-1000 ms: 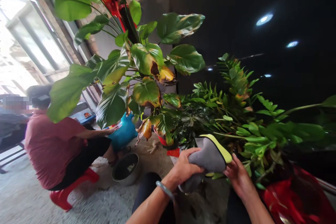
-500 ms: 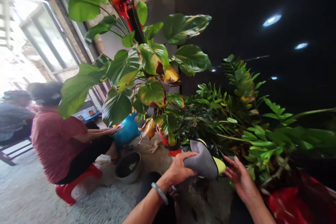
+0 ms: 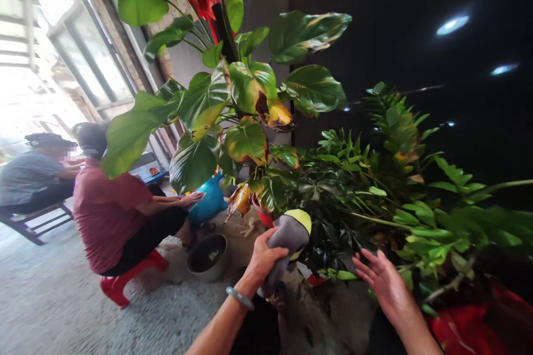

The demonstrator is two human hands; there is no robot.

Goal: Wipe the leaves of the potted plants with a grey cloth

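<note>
A cloth (image 3: pixel 289 236), grey on one face and yellow-green on the other, hangs bunched in my left hand (image 3: pixel 263 258), whose fingers and thumb are closed on it. A bracelet circles that wrist. Off to the right, my right hand (image 3: pixel 385 283) holds nothing, its fingers apart and palm partly turned inward. It is close to the low green foliage (image 3: pixel 433 222). Above the cloth, a tall potted plant (image 3: pixel 247 141) spreads broad leaves, several with yellow and brown patches. Part of its red pot (image 3: pixel 262 212) shows behind the cloth.
A grey basin (image 3: pixel 208 274) stands on the floor left of my hands. Beyond it, a person in a red shirt (image 3: pixel 102 211) sits on a red stool (image 3: pixel 120 285) by a blue object (image 3: pixel 210 199). Another person (image 3: pixel 35 172) sits farther left. A shiny dark wall (image 3: pixel 400 28) rises behind the plants.
My left hand has carried the cloth left, away from my right hand, and the cloth has turned, its yellow-green part now at the top. My right hand remains open.
</note>
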